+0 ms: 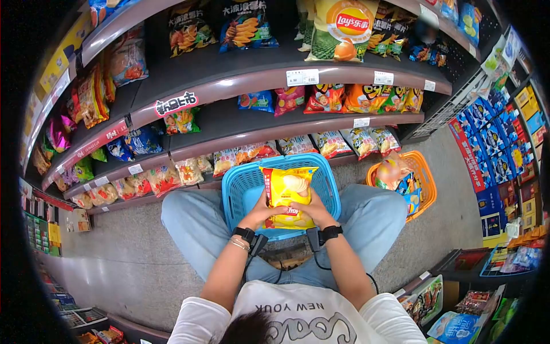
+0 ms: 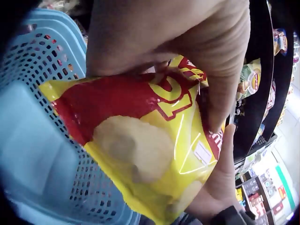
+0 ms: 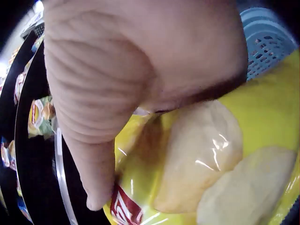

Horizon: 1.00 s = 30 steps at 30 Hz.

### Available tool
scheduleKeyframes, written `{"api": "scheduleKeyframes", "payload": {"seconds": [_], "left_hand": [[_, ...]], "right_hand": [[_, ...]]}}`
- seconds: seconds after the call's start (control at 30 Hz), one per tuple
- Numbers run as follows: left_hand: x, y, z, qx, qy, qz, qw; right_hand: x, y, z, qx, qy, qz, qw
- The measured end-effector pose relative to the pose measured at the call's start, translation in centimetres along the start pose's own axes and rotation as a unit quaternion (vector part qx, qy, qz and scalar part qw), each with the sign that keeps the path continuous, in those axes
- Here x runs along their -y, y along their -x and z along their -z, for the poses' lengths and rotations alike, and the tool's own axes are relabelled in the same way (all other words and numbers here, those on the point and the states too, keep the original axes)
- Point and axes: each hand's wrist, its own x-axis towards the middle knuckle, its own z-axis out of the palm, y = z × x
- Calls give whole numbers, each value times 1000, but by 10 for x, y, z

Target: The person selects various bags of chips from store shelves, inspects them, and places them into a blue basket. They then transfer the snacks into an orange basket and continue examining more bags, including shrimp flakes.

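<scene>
- Shows blue snack bags point(image 1: 143, 140) on a shelf point(image 1: 217, 144), well left of the hands and past the left knee point(image 1: 186, 215).
- Grips the left side of the yellow chip bag point(image 1: 285, 183) with the left hand point(image 1: 258, 214), laying the thumb on the front.
- Holds that bag between both hands, over the blue basket point(image 1: 230, 192); bears a small white label point(image 2: 202, 153).
- Grasps the bag's right side with the right hand point(image 1: 313, 211), laying the thumb across the lower front.
- Includes an orange basket point(image 1: 425, 186) with packages point(image 1: 410, 194) inside, right of the hands, beside the right knee point(image 1: 375, 209).
</scene>
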Motion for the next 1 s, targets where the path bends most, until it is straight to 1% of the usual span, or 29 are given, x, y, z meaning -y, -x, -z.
{"api": "scheduleKeyframes", "payload": {"seconds": [0.07, 0.2, 0.27, 0.4, 0.5, 0.6, 0.8, 1.0], "left_hand": [[3, 2, 4, -5, 52, 4, 999], [-1, 6, 7, 12, 120, 34, 992], [12, 0, 15, 25, 97, 37, 994], [11, -1, 11, 38, 74, 34, 996], [6, -1, 3, 32, 50, -4, 998], [6, -3, -2, 15, 26, -24, 999], [5, -6, -3, -4, 33, -8, 999], [6, -9, -5, -20, 35, -29, 999]], "right_hand": [[2, 3, -6, -21, -23, -27, 999], [-3, 1, -5, -8, -2, -43, 999], [-6, 0, -3, 3, 23, -35, 999], [-5, 2, -4, -5, 14, -17, 1000], [-6, 1, -1, -21, -17, -21, 999], [-2, 2, 2, -34, -33, -31, 998], [-7, 0, 3, -32, -34, -17, 999], [-7, -2, 4, -51, -20, -6, 998]]}}
